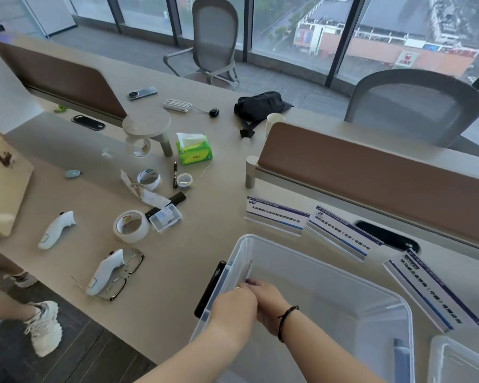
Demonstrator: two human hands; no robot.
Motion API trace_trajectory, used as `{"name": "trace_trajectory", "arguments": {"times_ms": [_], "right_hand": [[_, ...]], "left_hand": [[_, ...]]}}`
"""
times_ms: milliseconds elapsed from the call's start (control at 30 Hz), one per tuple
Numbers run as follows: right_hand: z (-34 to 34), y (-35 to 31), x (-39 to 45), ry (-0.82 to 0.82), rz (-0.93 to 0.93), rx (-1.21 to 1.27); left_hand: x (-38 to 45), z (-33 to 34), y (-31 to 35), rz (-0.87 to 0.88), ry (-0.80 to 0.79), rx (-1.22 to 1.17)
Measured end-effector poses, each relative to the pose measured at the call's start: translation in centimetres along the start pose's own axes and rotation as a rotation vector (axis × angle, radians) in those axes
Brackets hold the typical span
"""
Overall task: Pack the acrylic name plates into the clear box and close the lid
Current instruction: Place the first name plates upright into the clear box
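A clear plastic box stands open on the desk in front of me. Both my hands are inside it at its left wall. My left hand and my right hand together hold an acrylic name plate that stands on edge against that wall. Three more name plates with blue-and-white cards stand on the desk behind and to the right of the box: one, a second, and a third. The clear lid lies at the lower right.
A black phone leans against the box's left outside wall. Tape rolls, two white controllers, glasses, a small clear case and a tissue pack lie to the left. Brown dividers run behind the plates. Another person's feet are at left.
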State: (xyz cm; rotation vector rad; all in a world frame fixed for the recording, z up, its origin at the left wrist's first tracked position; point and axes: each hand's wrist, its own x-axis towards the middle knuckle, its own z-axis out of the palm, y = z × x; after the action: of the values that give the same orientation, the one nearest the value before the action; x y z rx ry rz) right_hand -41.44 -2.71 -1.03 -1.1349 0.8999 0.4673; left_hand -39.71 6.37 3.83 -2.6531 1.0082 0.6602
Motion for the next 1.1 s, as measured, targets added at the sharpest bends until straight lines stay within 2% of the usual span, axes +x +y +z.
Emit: {"name": "trace_trajectory", "arguments": {"times_ms": [133, 400, 533, 600, 733, 933, 1100], "right_hand": [[-1.1, -2.2, -1.4, 0.044, -0.114, -0.029], [-3.9, -9.0, -3.2, 0.263, -0.465, -0.143], [-5.7, -11.8, -3.2, 0.404, -0.579, -0.252], [-6.8, -12.6, -2.8, 0.465, -0.577, -0.411], [-8.7, -13.2, -1.2, 0.488, -0.525, -0.724], [-11.5, -13.7, 2.5, 0.575, -0.43, -0.911], [-12.3, -14.5, 5.6, 0.626, -0.424, -0.974]], "left_hand": [[2.0, -3.6, 0.1, 0.052, 0.1, -0.032], [7.3, -10.3, -0.3, 0.166, 0.374, -0.186], [10.8, -12.3, -1.1, 0.193, 0.448, -0.286], [12.7, -12.7, -1.5, 0.187, 0.457, -0.32], [16.4, -12.9, -2.5, 0.189, 0.431, -0.324], [20.7, -11.4, -4.4, 0.18, 0.322, -0.318], [23.7, -9.5, -5.6, 0.172, 0.263, -0.287]]}}
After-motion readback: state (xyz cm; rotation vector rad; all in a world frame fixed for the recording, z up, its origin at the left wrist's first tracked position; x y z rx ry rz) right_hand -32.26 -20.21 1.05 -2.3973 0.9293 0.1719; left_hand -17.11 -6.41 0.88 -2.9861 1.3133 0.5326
